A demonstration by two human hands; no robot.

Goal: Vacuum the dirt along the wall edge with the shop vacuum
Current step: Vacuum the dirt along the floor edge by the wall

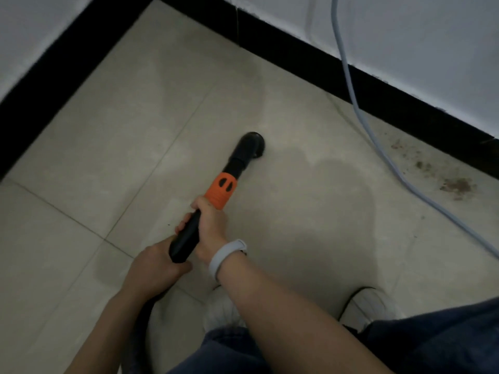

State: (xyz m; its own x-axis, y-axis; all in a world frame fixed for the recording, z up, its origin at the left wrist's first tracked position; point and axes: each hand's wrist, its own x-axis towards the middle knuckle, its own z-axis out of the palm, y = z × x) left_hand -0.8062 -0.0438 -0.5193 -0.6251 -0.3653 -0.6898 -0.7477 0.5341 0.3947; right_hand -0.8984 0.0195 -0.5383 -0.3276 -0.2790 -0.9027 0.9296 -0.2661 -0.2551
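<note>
I hold a black vacuum wand [189, 236] with an orange collar [220, 191] over the pale tiled floor. My right hand [210, 222] grips the wand just below the collar; a white band sits on that wrist. My left hand [154, 265] grips the wand's lower end where the hose joins. The black round nozzle [251, 145] rests on a tile in mid-floor, well left of the dirt. Brown dirt [456, 184] lies scattered on the floor by the black baseboard [405, 103] at the right.
A pale blue cable [378, 141] hangs down the white wall and runs across the floor between the nozzle and the dirt. A second baseboard [67, 76] meets the first in the corner at top. My white shoes [370, 306] stand at the bottom.
</note>
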